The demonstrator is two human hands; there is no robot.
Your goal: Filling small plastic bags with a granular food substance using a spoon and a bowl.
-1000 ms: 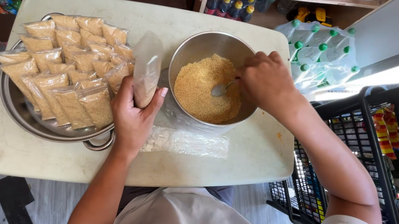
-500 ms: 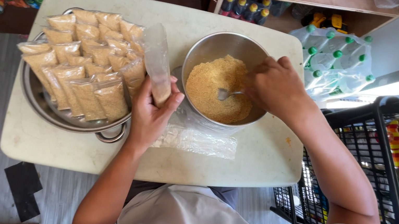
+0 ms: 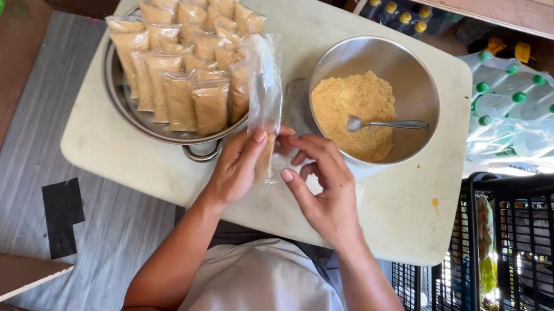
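Resting on the pale surface (image 3: 145,158), a wide metal basin (image 3: 125,105) carries roughly a dozen and a half filled packets (image 3: 182,54), evidence that much of the packing is done. The steel bowl (image 3: 406,72) alongside holds a substantial heap of golden crumb (image 3: 357,109), so considerable filling appears to remain; the spoon (image 3: 388,124) lies in it, unheld. The clear bag (image 3: 264,95) stands upright between both hands, only its bottom filled. Left hand (image 3: 235,167) is closed round its lower end; right hand (image 3: 324,184) touches it with fingers loosely curled.
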